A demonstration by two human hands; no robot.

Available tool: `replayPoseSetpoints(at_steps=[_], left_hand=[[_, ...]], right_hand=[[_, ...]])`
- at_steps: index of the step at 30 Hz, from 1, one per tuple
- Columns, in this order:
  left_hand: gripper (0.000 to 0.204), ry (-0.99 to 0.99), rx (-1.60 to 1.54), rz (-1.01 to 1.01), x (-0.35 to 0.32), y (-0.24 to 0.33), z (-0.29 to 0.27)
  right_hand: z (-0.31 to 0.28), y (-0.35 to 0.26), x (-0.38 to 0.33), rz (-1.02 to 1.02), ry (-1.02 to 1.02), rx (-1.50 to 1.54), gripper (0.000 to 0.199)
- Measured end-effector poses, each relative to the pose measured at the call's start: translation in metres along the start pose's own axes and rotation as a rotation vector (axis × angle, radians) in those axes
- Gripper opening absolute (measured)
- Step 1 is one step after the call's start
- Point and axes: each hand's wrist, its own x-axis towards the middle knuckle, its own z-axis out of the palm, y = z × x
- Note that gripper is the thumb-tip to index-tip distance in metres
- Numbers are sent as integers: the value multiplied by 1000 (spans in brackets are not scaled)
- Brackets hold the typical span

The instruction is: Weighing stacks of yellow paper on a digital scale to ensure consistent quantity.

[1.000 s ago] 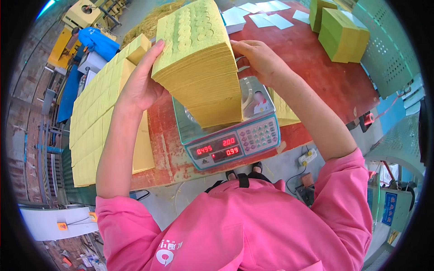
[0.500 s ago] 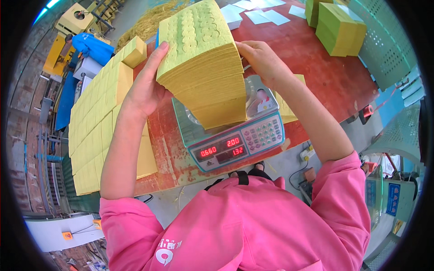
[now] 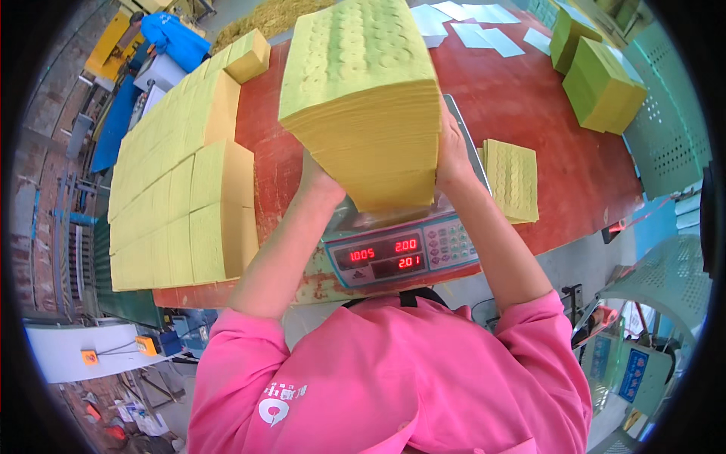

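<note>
A tall stack of yellow, coin-patterned paper sheets (image 3: 363,113) stands over the weighing pan of a digital scale (image 3: 408,253) with red lit figures and a keypad. My left hand (image 3: 321,180) grips the stack low on its left side, its fingers mostly hidden behind the paper. On the opposite side my right hand (image 3: 451,147) presses against the stack, fingers partly out of sight. Whether the stack's base rests on the pan or is raised from it, I cannot tell.
Many yellow paper stacks (image 3: 178,204) stand in rows at the left of the red table (image 3: 484,91). A thin pile of patterned sheets (image 3: 512,181) lies right of the scale. Greenish blocks (image 3: 601,85) and white sheets (image 3: 484,38) sit farther back. A person in blue (image 3: 175,39) works at far left.
Both hands have slid down from near the top of the stack to its lower sides. The lit figures on the scale differ. My view has shifted slightly.
</note>
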Motion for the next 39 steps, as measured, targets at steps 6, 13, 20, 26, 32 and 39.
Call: replayPoseSetpoints(at_steps=[6,13,20,26,32,39], left_hand=[[43,-35,-140,75,26,-3,-8],[50,157,-196,40,20,36,14],[64,11,-126,156,11,56,27],[68,25,15,159,5,51,37],[71,114,-13,259,2,53,18],[63,286,296,49,-107,46,-90]], right_hand=[[7,12,50,-17,-220,99,61],[-8,15,72,82,-198,6,69],[24,-33,49,-52,-284,10,68],[10,-8,57,12,-173,130,67],[-16,-6,56,-216,-84,-68,60],[-117,-42,-59,-21,100,84,38]])
